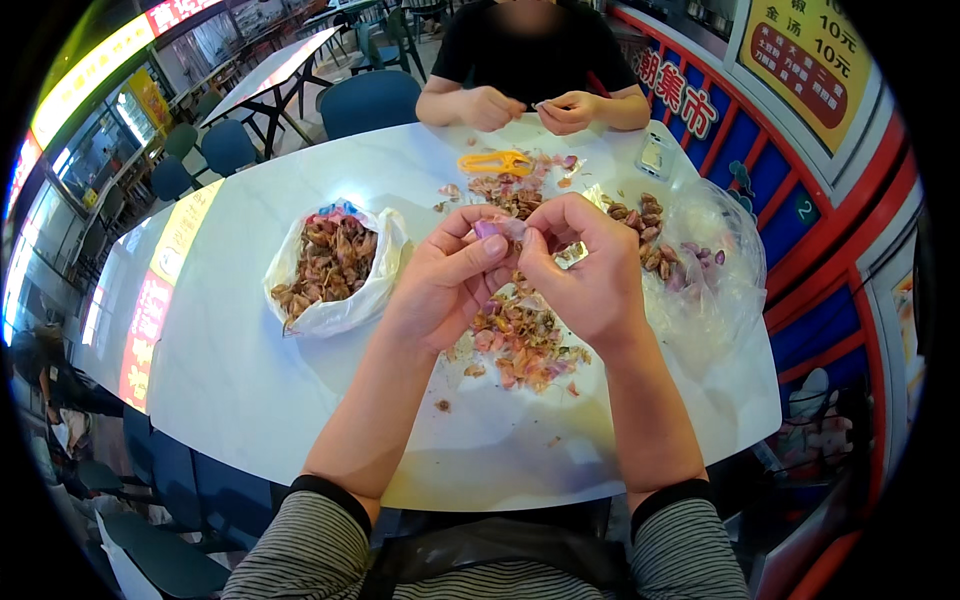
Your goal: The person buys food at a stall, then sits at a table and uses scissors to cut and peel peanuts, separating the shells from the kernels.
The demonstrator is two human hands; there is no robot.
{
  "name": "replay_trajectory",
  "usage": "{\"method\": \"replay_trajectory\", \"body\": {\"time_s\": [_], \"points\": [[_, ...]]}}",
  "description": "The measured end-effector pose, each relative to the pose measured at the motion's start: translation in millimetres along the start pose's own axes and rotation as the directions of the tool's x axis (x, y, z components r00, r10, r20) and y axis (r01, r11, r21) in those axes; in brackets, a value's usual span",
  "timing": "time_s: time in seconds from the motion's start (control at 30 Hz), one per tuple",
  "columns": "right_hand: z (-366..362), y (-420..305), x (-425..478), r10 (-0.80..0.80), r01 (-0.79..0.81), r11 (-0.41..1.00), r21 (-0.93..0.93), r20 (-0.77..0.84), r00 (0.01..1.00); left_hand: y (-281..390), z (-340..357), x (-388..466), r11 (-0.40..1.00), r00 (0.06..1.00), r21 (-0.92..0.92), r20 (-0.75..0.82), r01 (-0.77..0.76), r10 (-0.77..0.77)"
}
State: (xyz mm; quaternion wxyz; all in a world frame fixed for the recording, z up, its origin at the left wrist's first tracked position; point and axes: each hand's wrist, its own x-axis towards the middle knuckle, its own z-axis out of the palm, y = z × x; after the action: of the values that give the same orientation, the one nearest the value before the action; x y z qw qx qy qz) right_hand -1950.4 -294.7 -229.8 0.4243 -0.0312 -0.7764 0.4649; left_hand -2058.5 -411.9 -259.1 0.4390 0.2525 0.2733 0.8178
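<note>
Between finger and thumb, my left hand [457, 270] grips a purple shallot [491, 227]. My right hand [581, 262] pinches a thin pale piece of skin at the shallot's right end. Beneath both hands, a heap of shallot skins [525, 356] lies on the white table. To the left stands a white plastic bag [337, 319] full of brown unpeeled shallots [337, 255]. Right of my hands, more brown shallots [652, 225] lie by a clear plastic bag [712, 307] with several peeled purple shallots [701, 255] in or under its film.
Across the white table [247, 300] sits a person in black [532, 60], both hands raised over the far edge. A yellow plastic tool [495, 163] lies on skins there. A phone in a clear case [655, 156] rests at the far right. Blue chairs [371, 101] stand beyond.
</note>
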Motion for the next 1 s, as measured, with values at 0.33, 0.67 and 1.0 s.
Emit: {"method": "replay_trajectory", "body": {"time_s": [0.33, 0.67, 1.0], "points": [[-18.0, 21.6, 5.6, 0.303, -0.315, 0.933, -0.173, -0.097, 0.948, 9.3, -5.6, 0.0, 0.999, 1.000, 0.036, -0.021, 0.015, -0.015], [-3.9, 4.5, 1.2, -0.015, 0.018, 0.993, -0.118, 0.022, 1.000, 7.3, -0.5, 0.3, 0.959, 0.990, 0.252, -0.027, -0.129, 0.140], [-21.9, 26.0, 5.7, 0.000, 0.007, 0.966, -0.259, 0.024, 1.000, 12.7, 5.7, -0.4, 0.938, 0.990, 0.317, 0.030, -0.142, 0.140]]}}
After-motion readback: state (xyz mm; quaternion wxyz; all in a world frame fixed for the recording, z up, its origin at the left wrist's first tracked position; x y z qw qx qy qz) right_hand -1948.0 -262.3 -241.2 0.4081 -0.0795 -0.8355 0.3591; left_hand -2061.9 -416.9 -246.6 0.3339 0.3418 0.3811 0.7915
